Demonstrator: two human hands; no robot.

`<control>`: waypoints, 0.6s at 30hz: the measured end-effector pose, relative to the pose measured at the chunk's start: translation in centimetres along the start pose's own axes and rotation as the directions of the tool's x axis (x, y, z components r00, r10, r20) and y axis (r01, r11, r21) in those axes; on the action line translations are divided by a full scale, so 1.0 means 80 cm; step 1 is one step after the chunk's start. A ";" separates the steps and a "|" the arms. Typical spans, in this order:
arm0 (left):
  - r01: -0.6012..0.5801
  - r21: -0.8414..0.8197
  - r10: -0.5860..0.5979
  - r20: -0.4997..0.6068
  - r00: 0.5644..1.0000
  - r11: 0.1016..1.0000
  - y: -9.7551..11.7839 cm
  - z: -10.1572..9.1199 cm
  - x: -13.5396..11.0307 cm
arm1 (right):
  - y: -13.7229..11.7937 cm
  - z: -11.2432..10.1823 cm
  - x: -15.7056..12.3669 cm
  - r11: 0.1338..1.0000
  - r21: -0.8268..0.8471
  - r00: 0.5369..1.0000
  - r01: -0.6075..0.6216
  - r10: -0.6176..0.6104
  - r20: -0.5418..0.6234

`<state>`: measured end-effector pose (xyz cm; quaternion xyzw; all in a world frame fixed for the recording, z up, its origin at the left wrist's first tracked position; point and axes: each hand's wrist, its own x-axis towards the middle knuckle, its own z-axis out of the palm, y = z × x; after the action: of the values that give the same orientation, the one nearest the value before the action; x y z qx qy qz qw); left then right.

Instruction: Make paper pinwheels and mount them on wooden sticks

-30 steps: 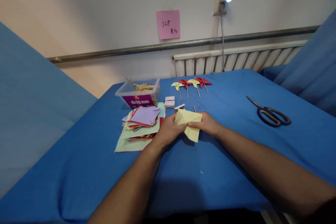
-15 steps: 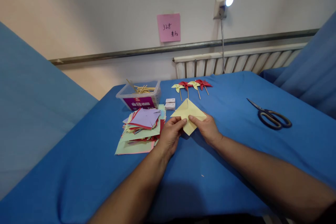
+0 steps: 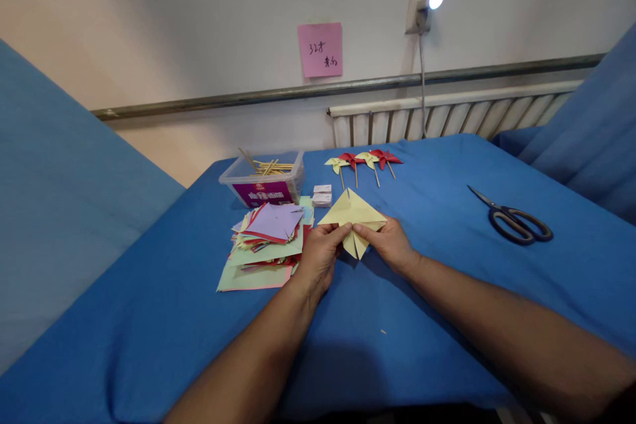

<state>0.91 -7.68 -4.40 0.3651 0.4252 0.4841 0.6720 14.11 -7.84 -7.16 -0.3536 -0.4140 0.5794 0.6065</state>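
A pale yellow paper square (image 3: 352, 209), turned corner-up and slit at its top and bottom corners, is held above the blue cloth. My left hand (image 3: 322, 250) pinches it at the left of its middle, thumb on top. From the other side my right hand (image 3: 392, 242) grips it, its thumb almost meeting the left one. The fingers beneath the paper are hidden. A stack of coloured paper (image 3: 273, 222), purple on top, lies just left of my left hand. Beyond the paper lie several yellow and red pinwheels (image 3: 368, 159) on sticks.
A clear plastic box (image 3: 263, 179) of wooden sticks stands behind the paper stack. Two small white boxes (image 3: 322, 196) sit beside it. Black-handled scissors (image 3: 511, 215) lie at the right on the blue cloth (image 3: 437, 351). Wall and radiator (image 3: 447, 112) bound the far side.
The yellow paper has shifted slightly left and its lower corner now shows a slit with creases. My thumbs have come closer together at its middle.
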 end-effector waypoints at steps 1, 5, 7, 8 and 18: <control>-0.002 0.001 0.002 0.004 1.000 1.000 0.000 0.000 0.000 | -0.001 0.001 0.000 1.000 -0.011 1.000 0.004 -0.004 -0.003; -0.003 -0.007 0.003 0.010 1.000 1.000 -0.001 0.000 0.000 | -0.004 0.004 -0.001 0.999 -0.034 1.000 0.011 -0.012 -0.006; -0.004 -0.010 0.004 0.003 1.000 1.000 -0.001 0.000 -0.001 | -0.004 0.004 -0.001 0.999 -0.030 1.000 0.014 -0.015 -0.007; -0.004 -0.009 0.004 -0.001 1.000 1.000 -0.001 0.000 -0.001 | -0.004 0.004 -0.001 1.000 -0.027 1.000 0.015 -0.015 -0.006; -0.007 0.031 0.008 -0.049 0.999 0.999 0.000 0.000 0.000 | -0.002 0.001 -0.002 1.000 -0.012 1.000 -0.008 0.008 -0.008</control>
<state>0.88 -7.69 -4.44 0.3651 0.4477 0.4888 0.6537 14.10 -7.98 -6.96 -0.3612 -0.4135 0.5780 0.6037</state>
